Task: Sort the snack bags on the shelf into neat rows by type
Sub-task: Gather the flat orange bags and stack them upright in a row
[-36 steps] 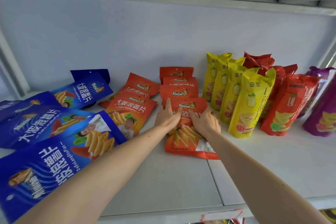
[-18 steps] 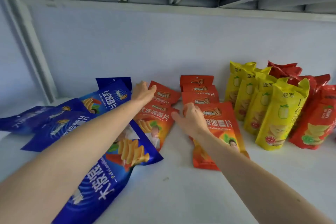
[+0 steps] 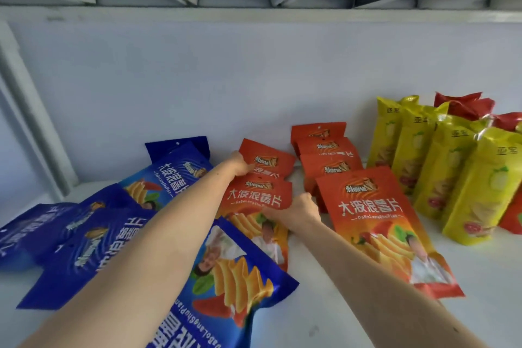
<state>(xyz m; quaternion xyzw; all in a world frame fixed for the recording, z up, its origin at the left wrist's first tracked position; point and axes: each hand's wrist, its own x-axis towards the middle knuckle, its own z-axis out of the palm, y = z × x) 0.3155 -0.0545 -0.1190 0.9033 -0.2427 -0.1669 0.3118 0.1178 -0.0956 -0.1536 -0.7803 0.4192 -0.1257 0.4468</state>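
Two loose orange snack bags lie overlapped at the shelf's middle. My left hand (image 3: 239,164) grips the left edge of the rear orange bag (image 3: 269,159). My right hand (image 3: 300,210) pinches the right edge of the front orange bag (image 3: 254,197). To their right, a row of orange bags runs back to the wall, with its front bag (image 3: 372,215) lying flat. Several blue bags (image 3: 93,237) lie scattered at the left, and one blue bag (image 3: 240,280) covers the front orange bag's lower left. My forearms hide parts of the blue bags.
Yellow bags (image 3: 463,178) stand upright in a row at the right, with red bags (image 3: 469,106) behind them. The white back wall (image 3: 197,87) and a slanted upright (image 3: 34,121) bound the shelf. Bare shelf surface (image 3: 333,319) shows near the front edge.
My view has moved closer. My left hand has closed on the rear loose orange bag. My right hand has moved left from the row's front bag to the front loose orange bag's right edge.
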